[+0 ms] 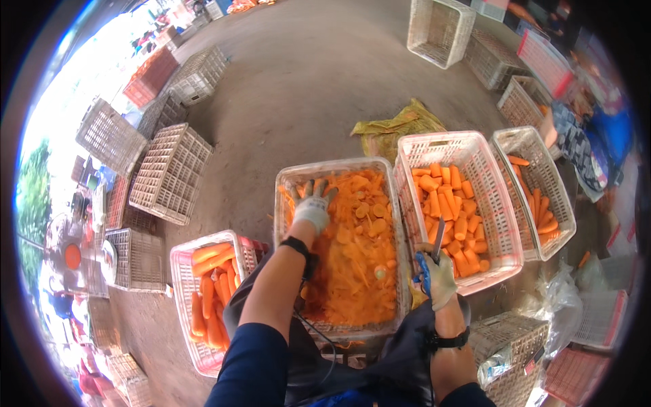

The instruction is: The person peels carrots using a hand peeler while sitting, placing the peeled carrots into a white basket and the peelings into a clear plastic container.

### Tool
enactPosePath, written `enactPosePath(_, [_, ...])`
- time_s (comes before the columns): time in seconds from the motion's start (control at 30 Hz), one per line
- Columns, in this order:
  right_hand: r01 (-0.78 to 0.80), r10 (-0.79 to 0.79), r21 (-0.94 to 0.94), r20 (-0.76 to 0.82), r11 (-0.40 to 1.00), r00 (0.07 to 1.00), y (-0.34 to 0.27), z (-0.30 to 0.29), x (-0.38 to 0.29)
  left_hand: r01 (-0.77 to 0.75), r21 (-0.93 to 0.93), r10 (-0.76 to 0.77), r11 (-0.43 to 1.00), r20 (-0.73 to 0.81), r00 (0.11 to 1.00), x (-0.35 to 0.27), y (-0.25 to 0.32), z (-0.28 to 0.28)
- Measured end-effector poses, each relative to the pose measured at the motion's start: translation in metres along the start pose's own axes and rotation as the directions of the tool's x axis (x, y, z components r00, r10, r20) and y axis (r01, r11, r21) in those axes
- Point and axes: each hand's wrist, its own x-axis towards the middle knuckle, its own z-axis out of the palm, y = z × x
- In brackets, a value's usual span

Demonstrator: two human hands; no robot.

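Observation:
My left hand [311, 207], in a white work glove with dark fingertips, rests on the carrot peelings [356, 244] with its fingers spread. These peelings, mixed with cut carrot ends, fill a plastic crate [335, 164] between my knees. My right hand [441, 279], also gloved, grips a knife [439, 235] with its blade pointing away from me. A blue handle [423, 272] shows at the same hand; whether it belongs to a second tool I cannot tell. Beyond it, a pinkish crate [501, 224] holds short peeled carrot pieces [455, 216].
Whole carrots [208, 305] lie in a crate [185, 330] by my left leg. Another crate of carrots [552, 127] stands far right, near a seated person [585, 137]. A yellow woven sack [402, 124] lies on the floor. Stacked crates [170, 173] line the left.

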Motion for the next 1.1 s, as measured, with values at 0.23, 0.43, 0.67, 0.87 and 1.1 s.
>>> enactPosePath(0.23, [-0.01,0.022,-0.163,0.067,0.987,0.998,0.009,0.003,0.004,0.017,-0.463,-0.174,0.886,-0.299,0.938,-0.043,-0.125,0.007])
enactPosePath(0.43, [0.107,-0.069,-0.274,0.144,0.956,0.987,0.047,-0.017,0.03,0.082,-0.775,-0.506,0.627,-0.325,0.799,-0.177,-0.279,0.049])
enactPosePath(0.67, [-0.085,0.083,0.048,0.057,0.995,0.995,0.03,0.032,0.001,0.583,-0.724,-0.865,0.368,-0.036,0.501,-0.351,-0.327,0.215])
enactPosePath(0.87, [-0.235,0.212,0.113,0.181,0.965,0.96,0.047,0.044,0.012,0.667,-0.483,-0.784,0.568,-0.07,0.617,-0.38,-0.281,0.277])
enactPosePath(1.1, [-0.149,0.168,-0.161,0.113,0.976,0.979,0.069,0.066,0.006,0.72,-0.615,-0.846,0.322,0.155,0.511,-0.389,-0.268,0.264])
